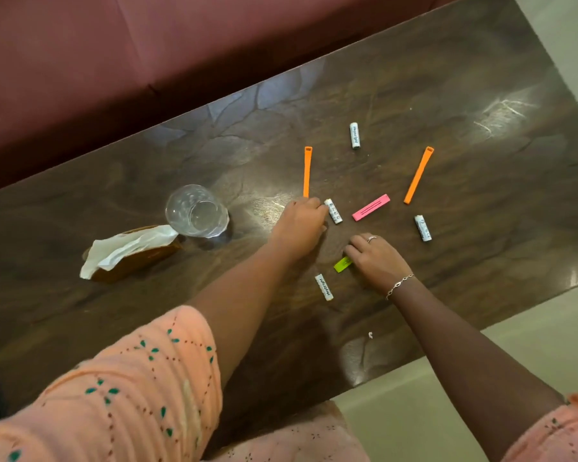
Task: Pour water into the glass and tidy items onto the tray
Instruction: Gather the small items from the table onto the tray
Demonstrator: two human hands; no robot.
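Dark wood surface point(414, 95) carries a clear glass point(197, 211) lying tipped at 9 o'clock of the left hand point(299, 230), beside a brown tissue holder point(137, 258); no tray in view. Left hand is curled knuckles-up, fingertips just beside a white battery point(333, 211), whether touching I cannot tell; right hand point(374, 261) is pressed down over a green clip point(342, 264), fingers closed on it. Scattered around: pink clip point(371, 207) at 12 o'clock of the right hand, two orange clips point(307, 171) point(418, 175) farther up, other batteries point(355, 135) point(422, 228) point(324, 287).
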